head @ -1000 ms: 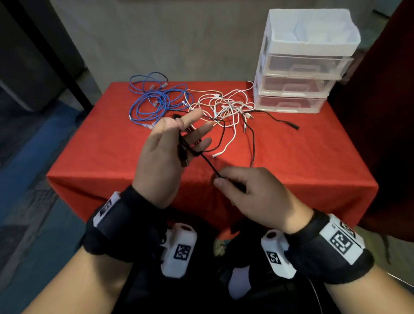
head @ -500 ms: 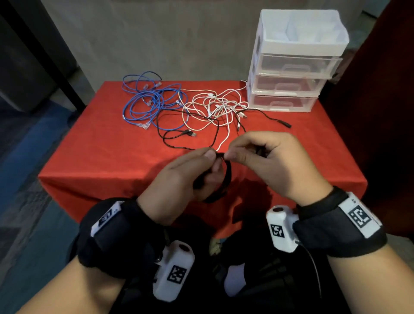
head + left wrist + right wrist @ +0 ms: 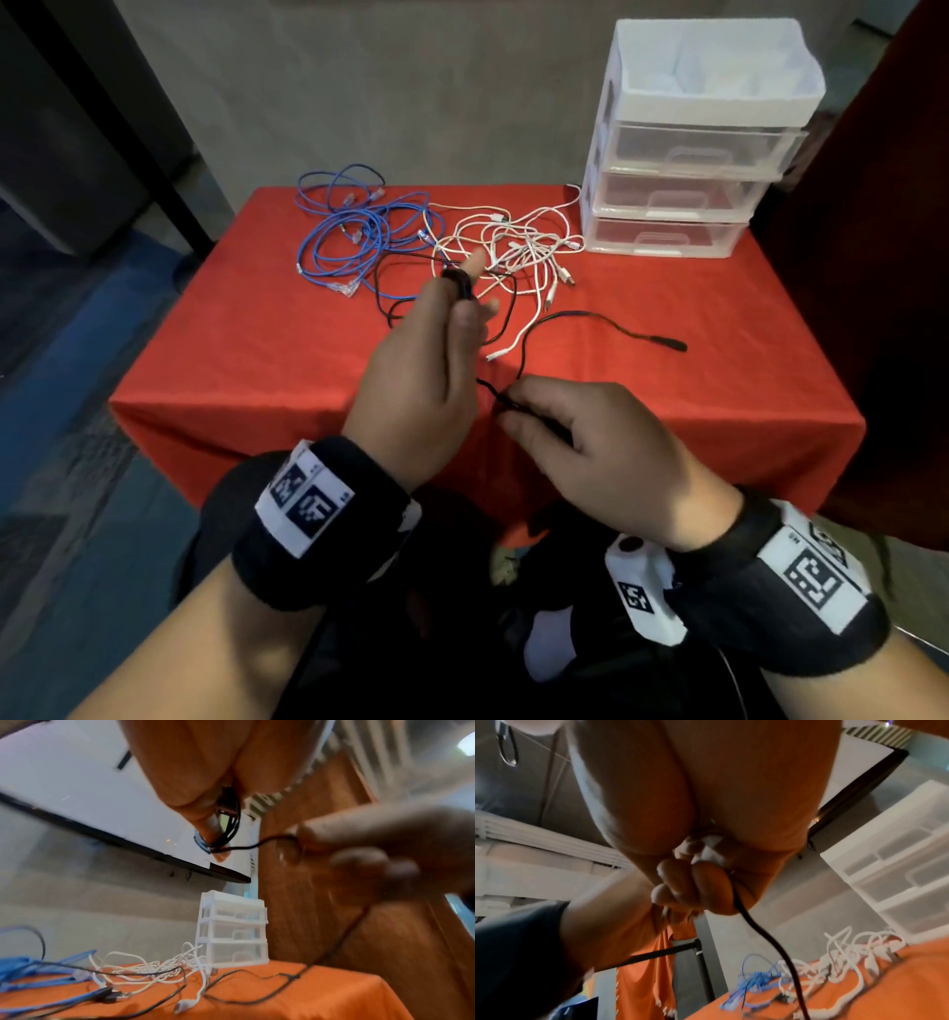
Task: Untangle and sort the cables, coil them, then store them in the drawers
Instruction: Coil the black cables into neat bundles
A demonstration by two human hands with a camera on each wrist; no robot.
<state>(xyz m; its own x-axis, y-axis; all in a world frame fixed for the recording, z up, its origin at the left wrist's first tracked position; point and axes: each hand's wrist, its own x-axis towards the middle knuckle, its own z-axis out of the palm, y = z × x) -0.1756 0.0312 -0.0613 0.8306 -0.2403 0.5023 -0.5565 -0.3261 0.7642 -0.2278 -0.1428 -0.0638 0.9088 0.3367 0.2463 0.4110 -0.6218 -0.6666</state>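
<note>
My left hand is raised over the red table, with loops of a black cable wound round its fingers. The left wrist view shows those black cable loops pinched between finger and thumb. My right hand, lower and nearer the table's front edge, pinches the same cable, which hangs from its curled fingers. The cable's free end lies on the cloth. Blue cables and white cables lie tangled at the back. The clear drawer unit stands back right, drawers closed.
Another thin black cable loops among the blue and white ones. The table's front edge lies just under my hands. A dark red curtain hangs to the right of the drawers, and a grey wall stands behind the table.
My hands were together at the front edge. Now the left hand is lifted forward with the cable round its fingers, and the right has slid back along the cable.
</note>
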